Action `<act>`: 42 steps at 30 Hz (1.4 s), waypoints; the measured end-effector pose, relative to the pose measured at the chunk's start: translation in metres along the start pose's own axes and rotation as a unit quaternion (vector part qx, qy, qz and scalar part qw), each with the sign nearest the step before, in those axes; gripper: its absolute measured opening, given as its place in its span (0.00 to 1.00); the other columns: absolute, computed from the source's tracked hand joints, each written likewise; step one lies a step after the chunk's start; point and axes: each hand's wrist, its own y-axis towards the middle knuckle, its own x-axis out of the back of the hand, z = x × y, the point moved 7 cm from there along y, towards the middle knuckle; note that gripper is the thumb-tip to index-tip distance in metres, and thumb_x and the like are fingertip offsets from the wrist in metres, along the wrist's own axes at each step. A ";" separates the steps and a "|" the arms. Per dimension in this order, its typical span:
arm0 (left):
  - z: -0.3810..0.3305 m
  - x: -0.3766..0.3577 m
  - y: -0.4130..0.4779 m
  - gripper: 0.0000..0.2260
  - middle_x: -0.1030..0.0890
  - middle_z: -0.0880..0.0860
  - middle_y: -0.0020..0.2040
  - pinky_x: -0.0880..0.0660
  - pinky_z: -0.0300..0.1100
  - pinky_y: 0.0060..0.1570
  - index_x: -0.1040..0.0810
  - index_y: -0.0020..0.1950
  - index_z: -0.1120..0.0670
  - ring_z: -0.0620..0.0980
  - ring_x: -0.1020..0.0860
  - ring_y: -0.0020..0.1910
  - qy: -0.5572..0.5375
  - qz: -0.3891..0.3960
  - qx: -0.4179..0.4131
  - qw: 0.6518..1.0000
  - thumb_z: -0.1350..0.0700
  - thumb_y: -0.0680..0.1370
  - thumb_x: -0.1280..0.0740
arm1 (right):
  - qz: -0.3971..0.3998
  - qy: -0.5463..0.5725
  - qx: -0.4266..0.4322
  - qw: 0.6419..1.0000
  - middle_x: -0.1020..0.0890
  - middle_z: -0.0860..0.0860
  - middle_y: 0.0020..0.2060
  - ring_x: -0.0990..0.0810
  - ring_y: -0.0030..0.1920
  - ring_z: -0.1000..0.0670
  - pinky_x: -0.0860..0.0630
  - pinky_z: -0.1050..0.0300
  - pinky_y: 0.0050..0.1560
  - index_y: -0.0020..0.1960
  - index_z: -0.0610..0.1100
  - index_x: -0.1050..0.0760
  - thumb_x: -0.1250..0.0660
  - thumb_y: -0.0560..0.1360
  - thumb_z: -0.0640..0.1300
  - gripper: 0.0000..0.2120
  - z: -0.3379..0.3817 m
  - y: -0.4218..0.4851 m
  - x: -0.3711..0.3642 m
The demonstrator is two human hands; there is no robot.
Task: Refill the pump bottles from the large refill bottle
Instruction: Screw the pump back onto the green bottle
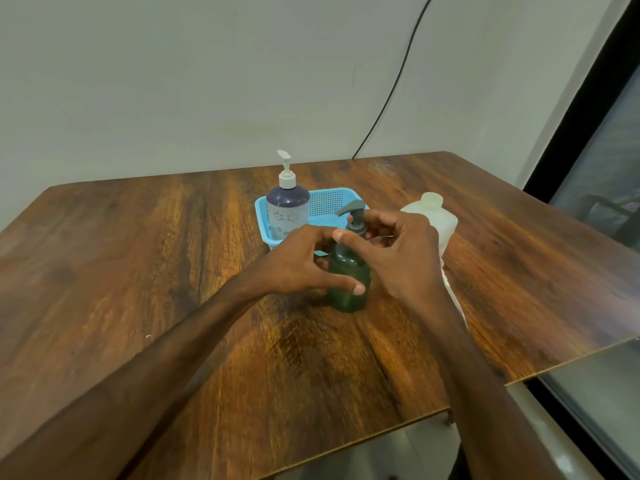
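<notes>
**Both hands gripping the green pump bottle**

The green pump bottle [348, 282] is standing upright near the middle of the worktop [138, 254]. The left hand [298, 261] is wrapping around its body, thumb across the front. The right hand [398, 251] is curling around the pump collar. At 11 o'clock from it, a flowered pump bottle [287, 209] is standing in the blue basket [332, 202]. At 2 o'clock, the large refill bottle [440, 220] is sitting just behind the right hand.
</notes>
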 end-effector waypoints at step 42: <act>0.011 -0.002 0.005 0.20 0.14 0.42 0.55 0.18 0.38 0.55 0.18 0.60 0.49 0.39 0.17 0.56 -0.033 0.006 -0.001 0.999 0.56 0.70 0.17 | -0.004 0.026 0.005 1.000 0.17 0.55 0.53 0.18 0.49 0.61 0.21 0.71 0.47 0.68 0.49 0.24 0.21 0.72 0.47 0.26 0.004 -0.005 0.008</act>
